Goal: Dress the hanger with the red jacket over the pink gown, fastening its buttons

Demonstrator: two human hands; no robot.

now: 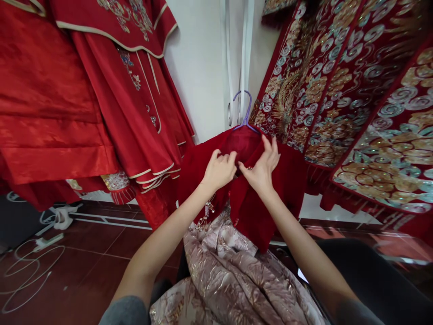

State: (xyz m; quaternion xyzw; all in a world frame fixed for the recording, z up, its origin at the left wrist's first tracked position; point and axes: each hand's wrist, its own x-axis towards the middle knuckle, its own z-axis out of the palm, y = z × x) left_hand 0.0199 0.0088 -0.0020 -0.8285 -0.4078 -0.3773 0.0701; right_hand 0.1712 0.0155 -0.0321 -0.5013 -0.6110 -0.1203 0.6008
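A dark red velvet jacket point(291, 176) hangs in front of me on a purple hanger point(248, 108), its hook over a white rail. My left hand point(219, 170) is closed on the jacket's collar edge at the left of the neck opening. On the other side, my right hand point(262, 164) grips the collar, thumb towards the middle and fingers over the edge. Beaded tassels point(207, 212) dangle from the jacket front below my left hand. Under the jacket, a pale pink-brown brocade fabric point(233, 275) with a metallic sheen spreads downward.
Red garments with cream piping point(135, 104) hang at the left. Heavily embroidered red panels point(338, 99) hang at the right. A white cable point(30, 275) and a power strip point(49, 242) lie on the tiled floor, near white shoes point(63, 217). A black surface point(365, 275) stands at lower right.
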